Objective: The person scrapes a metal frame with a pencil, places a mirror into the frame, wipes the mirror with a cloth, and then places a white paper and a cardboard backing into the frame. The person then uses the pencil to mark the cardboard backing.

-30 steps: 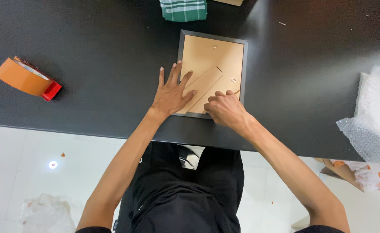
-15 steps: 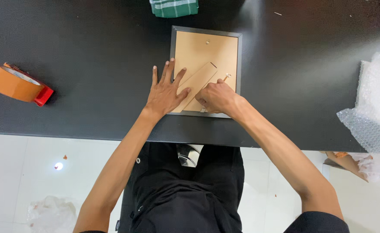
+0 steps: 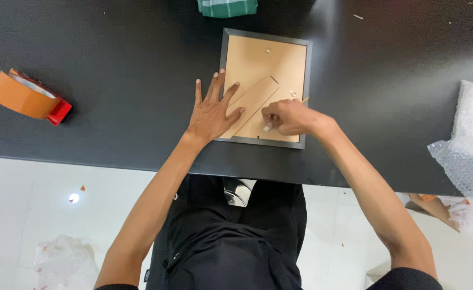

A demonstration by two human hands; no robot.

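A dark picture frame (image 3: 264,51) lies face down on the black table (image 3: 129,70), its brown backing board and folded stand facing up. My left hand (image 3: 213,110) rests flat with spread fingers on the frame's lower left part. My right hand (image 3: 289,117) is closed near the frame's lower right edge, pinching a thin stick-like tool whose tip pokes out toward a small metal clip on the backing.
An orange tape roll on a red dispenser (image 3: 26,96) lies at the left. A green checked cloth (image 3: 227,7) sits at the far edge. Bubble wrap (image 3: 470,137) lies at the right edge. A white floor with plastic scraps shows below the table's near edge.
The view has shifted slightly. My right hand has moved right along the frame's lower edge and now shows the thin tool; my left hand stays pressed on the backing.
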